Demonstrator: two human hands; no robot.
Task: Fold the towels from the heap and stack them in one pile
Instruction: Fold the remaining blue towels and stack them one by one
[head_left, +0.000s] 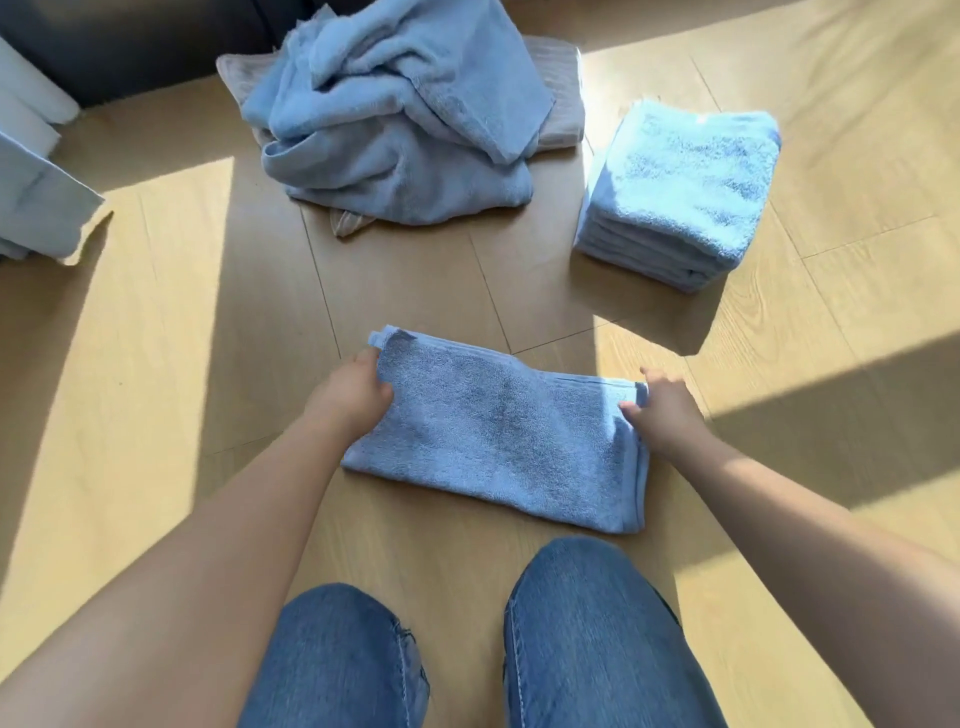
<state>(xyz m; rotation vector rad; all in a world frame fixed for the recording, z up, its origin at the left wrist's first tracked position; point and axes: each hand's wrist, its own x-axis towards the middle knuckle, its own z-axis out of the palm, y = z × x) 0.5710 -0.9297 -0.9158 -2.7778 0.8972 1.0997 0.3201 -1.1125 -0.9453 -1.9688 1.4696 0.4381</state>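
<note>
A person kneeling on a pale wooden floor (156, 364) looks down at a blue towel (498, 436) folded into a long strip, lying flat just beyond their denim-clad knees (587, 634). The left hand (348, 397) has its grip closed on the strip's far left corner, thumb on top and fingers tucked beneath the edge. The right hand (665, 410) rests at the strip's right end, grip loose and open, fingertips touching the hem. Farther away, a rumpled heap of blue towels (395, 114) lies over a beige cloth (558, 98). To the right of the heap, apart from it, stands a neat pile of folded blue towels (680, 192) in sunlight.
</note>
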